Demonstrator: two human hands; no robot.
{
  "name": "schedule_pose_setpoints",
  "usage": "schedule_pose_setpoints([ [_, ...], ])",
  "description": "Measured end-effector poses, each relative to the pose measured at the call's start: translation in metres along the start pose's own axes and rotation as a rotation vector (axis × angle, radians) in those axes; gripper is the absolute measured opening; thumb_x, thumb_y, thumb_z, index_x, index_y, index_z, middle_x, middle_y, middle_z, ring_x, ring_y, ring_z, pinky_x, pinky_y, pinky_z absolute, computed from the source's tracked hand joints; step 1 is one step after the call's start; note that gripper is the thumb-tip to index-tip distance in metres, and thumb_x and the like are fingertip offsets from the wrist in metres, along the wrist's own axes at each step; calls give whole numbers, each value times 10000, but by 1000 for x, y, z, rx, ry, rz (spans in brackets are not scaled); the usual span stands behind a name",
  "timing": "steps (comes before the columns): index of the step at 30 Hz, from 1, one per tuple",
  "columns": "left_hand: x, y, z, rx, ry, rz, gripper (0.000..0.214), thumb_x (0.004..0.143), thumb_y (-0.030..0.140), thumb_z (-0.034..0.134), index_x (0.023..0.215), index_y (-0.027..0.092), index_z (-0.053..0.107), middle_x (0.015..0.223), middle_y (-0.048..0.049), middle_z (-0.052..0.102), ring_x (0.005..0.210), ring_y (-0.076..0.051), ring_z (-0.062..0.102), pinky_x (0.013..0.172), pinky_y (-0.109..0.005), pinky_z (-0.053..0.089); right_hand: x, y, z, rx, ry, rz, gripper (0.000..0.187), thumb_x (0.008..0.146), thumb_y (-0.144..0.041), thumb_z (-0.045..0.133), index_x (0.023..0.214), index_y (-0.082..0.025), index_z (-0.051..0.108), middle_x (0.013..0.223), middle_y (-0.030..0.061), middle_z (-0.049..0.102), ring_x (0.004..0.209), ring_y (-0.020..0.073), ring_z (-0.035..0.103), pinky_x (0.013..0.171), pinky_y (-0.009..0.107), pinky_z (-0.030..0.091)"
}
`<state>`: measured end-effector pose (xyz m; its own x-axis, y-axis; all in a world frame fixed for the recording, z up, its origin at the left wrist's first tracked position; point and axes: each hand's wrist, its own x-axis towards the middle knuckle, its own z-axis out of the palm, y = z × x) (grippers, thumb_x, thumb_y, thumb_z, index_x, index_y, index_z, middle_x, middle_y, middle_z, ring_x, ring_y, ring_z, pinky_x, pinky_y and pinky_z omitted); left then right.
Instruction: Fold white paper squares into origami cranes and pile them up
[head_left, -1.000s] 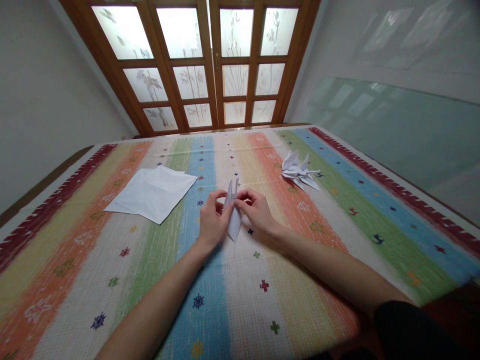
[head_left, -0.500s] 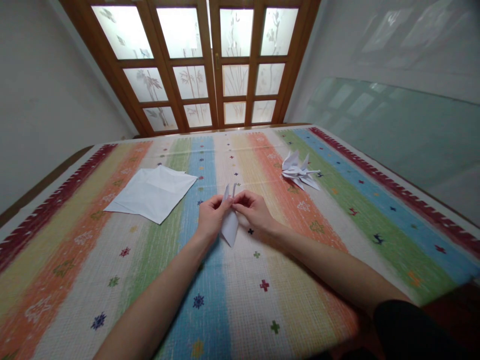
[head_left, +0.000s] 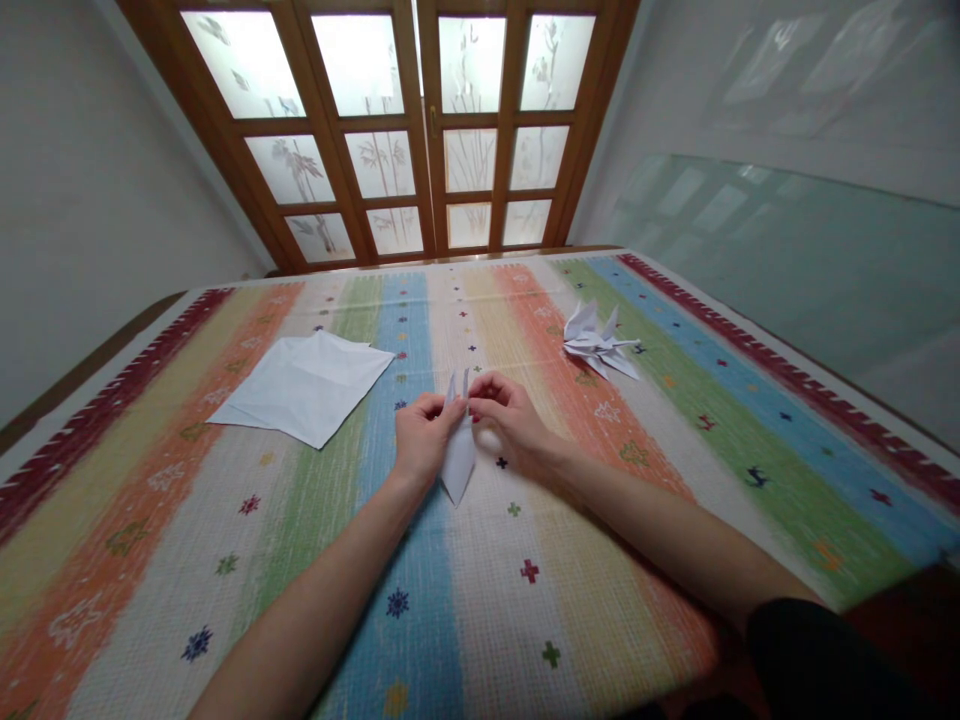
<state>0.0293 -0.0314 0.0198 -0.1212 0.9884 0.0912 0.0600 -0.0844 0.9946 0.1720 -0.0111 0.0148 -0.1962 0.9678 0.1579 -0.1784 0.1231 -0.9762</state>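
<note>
Near the middle of the frame, a half-folded white paper piece (head_left: 459, 455) lies on the striped cloth (head_left: 585, 560): narrow, creased, tapering to a point at its lower end, with two thin prongs at the top. The left hand (head_left: 420, 440) and right hand (head_left: 506, 415) pinch its upper part, fingers closed on the paper.

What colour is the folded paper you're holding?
Plain white, no print. The narrow pointed folded paper piece shows best in the head view.
</note>
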Motion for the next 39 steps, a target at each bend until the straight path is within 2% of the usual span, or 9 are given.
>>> schedule_pose_setpoints([
  [3,0,2,0,-10,-72,-23,319,666,459,737,600,157,656,598,4,587,571,-112,493,509,-218,373,4,-5,-4,-14,38,-24,211,673,-360,723,790,-213,628,712,-26,606,588,104,526,571,258,446],
  [7,0,6,-2,-107,-199,-126,370,624,495,777,604,152,637,568,13,590,510,-92,484,482,-209,366,5,-9,-6,46,-42,-19,206,680,-379,730,725,-205,629,649,-36,577,552,93,508,554,247,425],
  [12,-1,9,1,-335,-344,-284,475,576,523,825,809,157,630,652,-12,681,532,-131,607,541,-245,483,2,-11,-5,261,-161,135,318,665,-444,768,764,-209,578,596,-64,521,465,77,449,456,228,376],
  [15,-3,7,4,-387,-389,-323,527,614,571,793,892,159,619,709,-46,714,603,-179,677,571,-284,536,1,-11,-4,285,-177,203,362,659,-470,772,779,-215,546,550,-85,474,426,71,401,414,222,342],
  [20,-4,6,4,-318,-350,-268,499,655,583,760,880,153,641,716,-48,716,587,-176,683,532,-269,528,4,-7,-6,180,-36,163,316,625,-411,791,737,-192,591,593,-58,549,474,70,461,451,223,375],
  [26,-5,4,4,-250,-276,-200,436,624,538,784,780,155,645,665,-22,692,519,-136,620,498,-241,478,3,-6,-2,165,33,183,235,602,-350,781,690,-195,628,610,-40,602,508,87,507,510,243,430],
  [31,-5,0,4,-68,-188,-115,286,687,420,736,711,146,660,614,-17,660,529,-129,578,511,-229,426,-3,-7,4,47,113,111,136,644,-301,729,697,-190,671,661,-14,642,577,107,554,575,263,468],
  [35,-4,-1,3,81,-126,-22,203,730,341,676,655,152,670,591,-12,645,528,-125,531,515,-229,379,-7,-7,9,-20,129,51,127,653,-271,707,757,-199,707,729,5,682,644,128,595,631,278,491],
  [39,-5,0,1,225,-69,78,221,750,314,639,590,163,664,562,-3,622,539,-133,501,524,-233,334,-8,-4,10,-79,114,47,147,617,-279,762,728,-197,713,737,11,685,682,140,604,663,288,495],
])
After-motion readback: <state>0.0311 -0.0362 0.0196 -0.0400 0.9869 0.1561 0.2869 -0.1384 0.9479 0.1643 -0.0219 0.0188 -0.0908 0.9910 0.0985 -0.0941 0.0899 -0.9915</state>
